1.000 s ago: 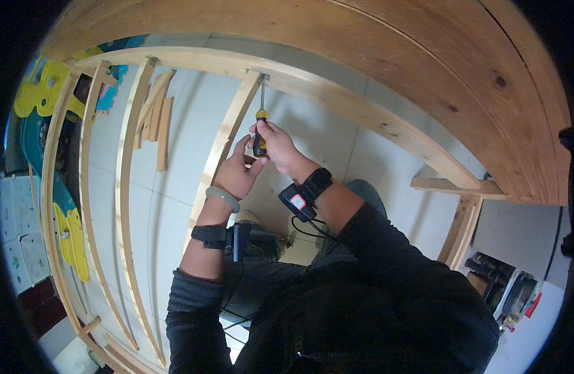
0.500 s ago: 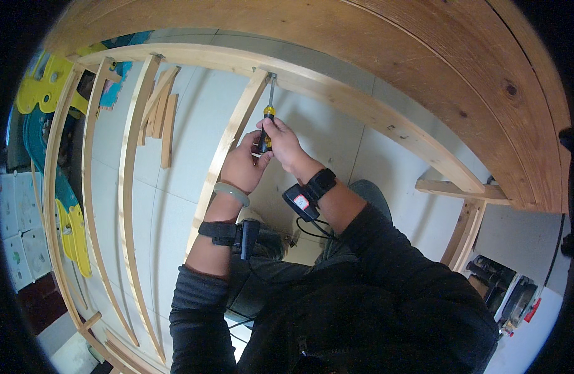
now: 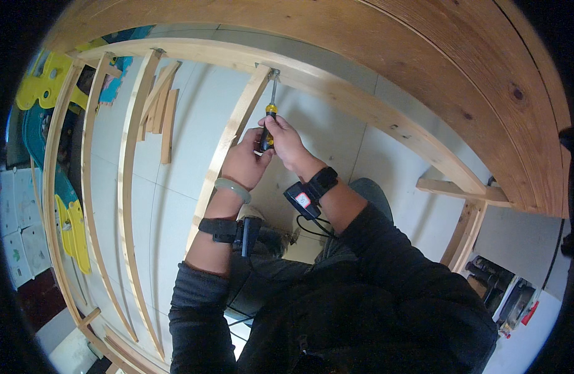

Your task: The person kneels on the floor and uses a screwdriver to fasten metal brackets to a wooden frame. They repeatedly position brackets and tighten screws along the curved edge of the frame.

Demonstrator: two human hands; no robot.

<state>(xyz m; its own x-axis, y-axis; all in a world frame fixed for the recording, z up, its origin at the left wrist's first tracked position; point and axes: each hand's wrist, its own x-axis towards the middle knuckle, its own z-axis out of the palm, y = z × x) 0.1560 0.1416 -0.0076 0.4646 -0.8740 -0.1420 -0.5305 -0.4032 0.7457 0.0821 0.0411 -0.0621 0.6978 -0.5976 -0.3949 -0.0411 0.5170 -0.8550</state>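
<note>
A screwdriver (image 3: 271, 121) with a black and yellow handle points away from me, its shaft reaching a small metal bracket (image 3: 274, 74) where a wooden slat (image 3: 227, 140) meets the long rail (image 3: 337, 92). My right hand (image 3: 288, 142) is closed around the handle from the right side. Curled against the handle's lower end from the left is my left hand (image 3: 244, 163), its fingers partly hidden behind the handle. The screw itself is too small to make out at the tip.
More slats (image 3: 130, 156) of the frame run toward me on the left. Loose wood strips (image 3: 168, 128) lie on the tiled floor. Brown boards (image 3: 424, 68) rise beyond the rail. A power tool (image 3: 517, 299) sits at the lower right; yellow plastic panels (image 3: 50, 81) stand far left.
Both hands stay on the screwdriver, and its tip remains at the bracket. The view has shifted very slightly.
</note>
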